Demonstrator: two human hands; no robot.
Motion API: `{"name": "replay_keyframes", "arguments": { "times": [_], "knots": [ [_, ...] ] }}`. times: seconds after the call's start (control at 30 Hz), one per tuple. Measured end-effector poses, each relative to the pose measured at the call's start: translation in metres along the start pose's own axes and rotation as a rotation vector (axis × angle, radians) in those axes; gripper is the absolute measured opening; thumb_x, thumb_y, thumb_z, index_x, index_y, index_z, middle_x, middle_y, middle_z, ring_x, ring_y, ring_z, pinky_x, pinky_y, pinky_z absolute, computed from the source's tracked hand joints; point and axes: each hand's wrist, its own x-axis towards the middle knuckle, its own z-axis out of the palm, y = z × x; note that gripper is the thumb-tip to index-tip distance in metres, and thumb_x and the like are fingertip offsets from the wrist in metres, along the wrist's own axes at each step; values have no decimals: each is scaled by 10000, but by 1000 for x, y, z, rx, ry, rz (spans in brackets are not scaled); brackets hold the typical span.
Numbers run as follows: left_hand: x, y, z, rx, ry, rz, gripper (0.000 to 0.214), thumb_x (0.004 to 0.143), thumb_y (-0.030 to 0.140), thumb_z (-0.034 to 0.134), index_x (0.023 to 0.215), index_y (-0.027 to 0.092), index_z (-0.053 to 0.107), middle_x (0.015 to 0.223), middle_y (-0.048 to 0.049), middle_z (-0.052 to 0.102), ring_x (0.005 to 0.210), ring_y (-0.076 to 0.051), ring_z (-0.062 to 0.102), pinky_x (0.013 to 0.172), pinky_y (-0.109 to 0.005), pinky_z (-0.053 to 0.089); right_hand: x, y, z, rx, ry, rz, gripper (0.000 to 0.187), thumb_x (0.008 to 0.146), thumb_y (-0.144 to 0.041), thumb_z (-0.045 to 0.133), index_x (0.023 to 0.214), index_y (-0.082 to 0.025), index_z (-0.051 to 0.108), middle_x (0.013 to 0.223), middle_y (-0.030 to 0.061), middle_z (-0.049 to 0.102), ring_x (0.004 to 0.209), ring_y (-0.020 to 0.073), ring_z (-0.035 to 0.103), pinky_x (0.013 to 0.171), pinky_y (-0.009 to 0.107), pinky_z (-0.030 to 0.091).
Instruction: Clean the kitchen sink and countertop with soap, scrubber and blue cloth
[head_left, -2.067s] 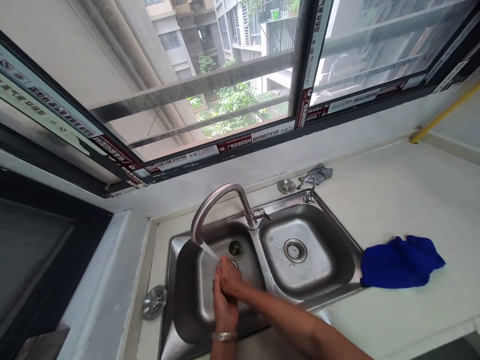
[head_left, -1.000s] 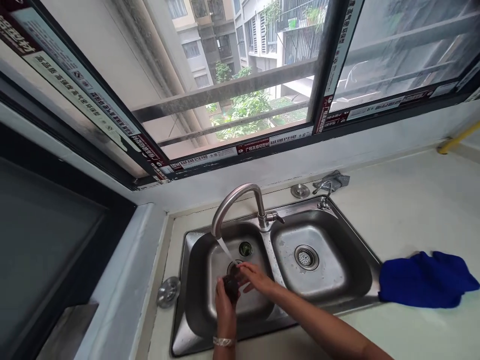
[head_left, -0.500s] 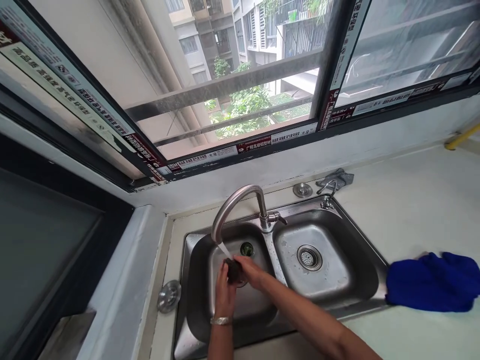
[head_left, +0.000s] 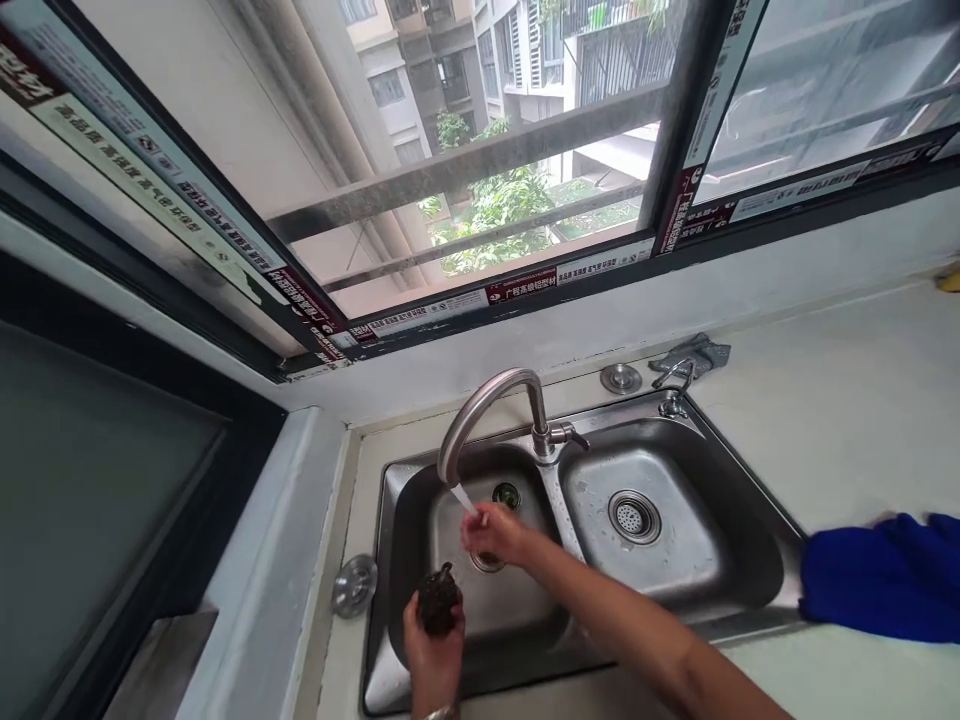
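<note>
My left hand is closed around a small dark turtle, held over the front left of the left sink basin. What looks like its head pokes out at the top, toward the faucet. My right hand is under the stream of water from the curved faucet. Its fingers are loosely bent and slightly blurred, with nothing visible in them. Behind that hand, a small round dark-green thing lies in the basin; I cannot make out what it is.
The right basin has a drain strainer. Metal sink stoppers lie on the counter at the left and behind the sink. A small tap, a grey cloth and a blue cloth are on the right.
My left hand has drawn the turtle out of the water, down and toward me. My right hand has let go of it and stays under the stream. The view has shifted slightly.
</note>
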Motion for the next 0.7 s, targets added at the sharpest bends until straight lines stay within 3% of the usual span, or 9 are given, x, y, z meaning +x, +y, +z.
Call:
{"name": "replay_keyframes", "arguments": {
  "times": [0.07, 0.13, 0.23, 0.3, 0.4, 0.47, 0.57, 0.7],
  "knots": [
    [-11, -1, 0, -38, 24, -37, 145, 821, 225, 585, 913, 148, 667, 797, -80, 735, 641, -198, 691, 473, -236, 495, -27, -23, 1, -165, 27, -122, 137, 735, -88, 616, 644, -185, 583, 662, -14, 613, 720, 157, 625, 767, 282, 525],
    [-21, -4, 1, -64, 34, -74, 139, 834, 218, 575, 917, 146, 659, 795, -85, 736, 628, -205, 692, 461, -239, 495, -63, -51, 10, -462, 19, -443, 145, 742, -63, 612, 764, -199, 657, 855, 11, 689, 929, 179, 646, 921, 320, 511],
    [-31, -13, 0, -67, 26, -122, 120, 844, 204, 565, 908, 149, 650, 785, -83, 735, 612, -208, 693, 445, -235, 488, -117, -92, 47, -1206, -4, -1339, 227, 866, -115, 546, 1023, -215, 676, 1159, 88, 705, 1147, 237, 610, 1067, 469, 445],
    [-37, -19, -2, -58, 20, -147, 123, 855, 203, 552, 906, 148, 651, 779, -82, 734, 610, -206, 692, 445, -231, 489, -139, -113, 79, -1528, 36, -1683, 303, 914, -139, 529, 1185, -217, 636, 1331, 110, 649, 1322, 274, 517, 1161, 542, 344],
    [-45, -25, -5, -39, 21, -179, 150, 862, 206, 529, 911, 141, 655, 777, -88, 729, 614, -201, 689, 450, -229, 492, -142, -131, 116, -1858, 105, -1776, 301, 965, -218, 534, 1254, -215, 618, 1377, 100, 616, 1443, 309, 377, 1240, 595, 177],
    [-51, -26, -8, -25, 13, -170, 157, 857, 208, 528, 912, 140, 659, 789, -92, 727, 629, -204, 691, 455, -233, 494, -135, -136, 125, -1975, 130, -1725, 213, 985, -269, 538, 1147, -210, 664, 1250, 87, 663, 1368, 296, 431, 1248, 574, 159],
    [-57, -27, -14, -16, -17, -140, 158, 845, 210, 544, 915, 141, 667, 818, -100, 729, 656, -209, 694, 463, -237, 497, -132, -139, 119, -1995, 136, -1677, 169, 986, -316, 556, 951, -213, 684, 1066, 68, 684, 1187, 258, 510, 1239, 541, 182],
    [-61, -31, -20, -36, -20, -148, 162, 863, 209, 541, 920, 133, 672, 829, -109, 730, 655, -207, 687, 462, -234, 497, -150, -149, 97, -1940, -24, -1746, 123, 935, -257, 559, 879, -230, 666, 968, 41, 662, 1105, 231, 525, 1231, 525, 218]
  ]
}}
